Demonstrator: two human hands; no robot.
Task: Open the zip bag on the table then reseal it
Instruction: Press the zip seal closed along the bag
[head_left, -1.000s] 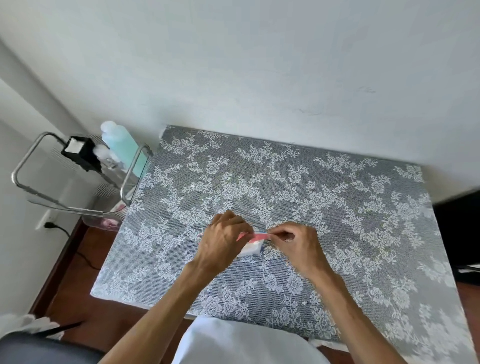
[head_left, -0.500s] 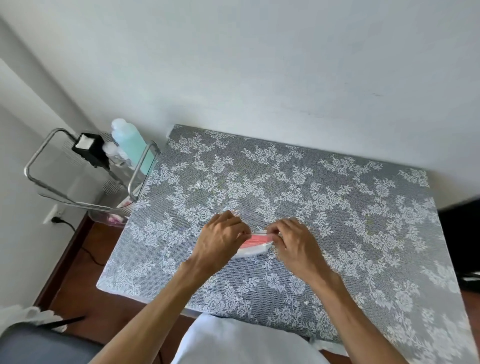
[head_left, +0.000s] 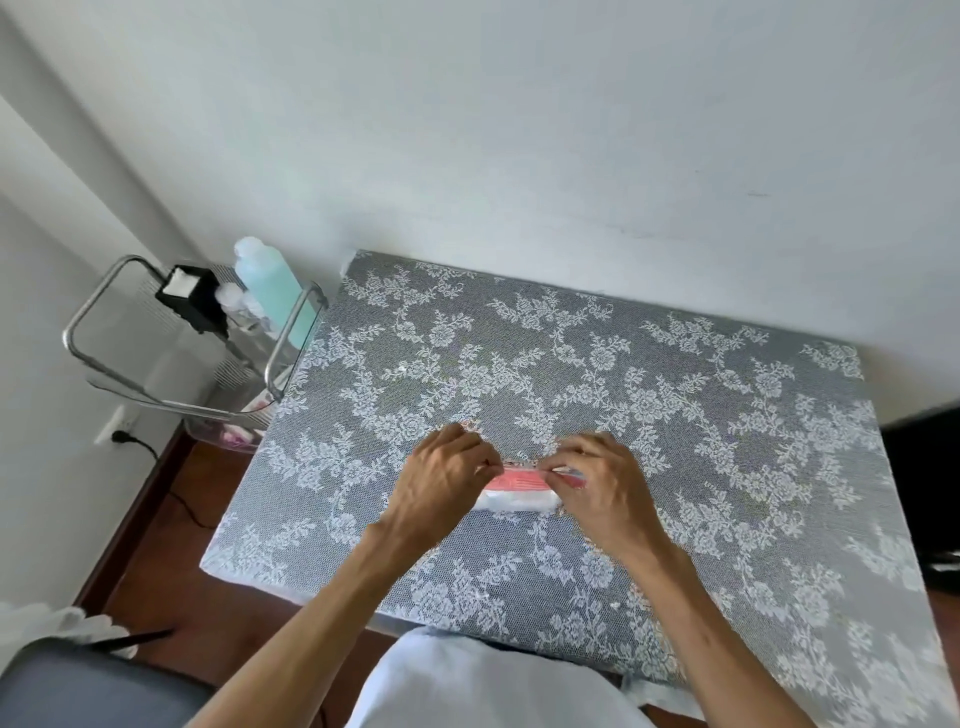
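Head view, setting: a table (head_left: 675, 395) draped in a grey cloth with a white lace flower pattern, pushed against a pale wall.
Head view, zip bag: a small clear zip bag (head_left: 517, 491) with a pink-red band along its top lies near the middle of the table, in front of the person. It appears to rest on the cloth, likely so the surface carries its weight while the top is worked.
Head view, left hand: the left hand (head_left: 441, 480) has its fingers curled in, pinching the bag's left end at the pink band. This looks like an anchoring grip that keeps the bag from sliding.
Head view, right hand: the right hand (head_left: 602, 480) is also curled, fingertips pinching the right end of the band, where a bit of the bag's edge shows beside the fingers.
Head view, purpose of the hold: a hand at each end stretches the top flat, which suits either parting or pressing the zip. Whether the seal is open or closed cannot be told.
Head view, surroundings: left of the table stands a metal-framed cart (head_left: 171, 338) holding a pale green bottle (head_left: 272, 291) and a small black box (head_left: 189, 296), well apart from the bag.
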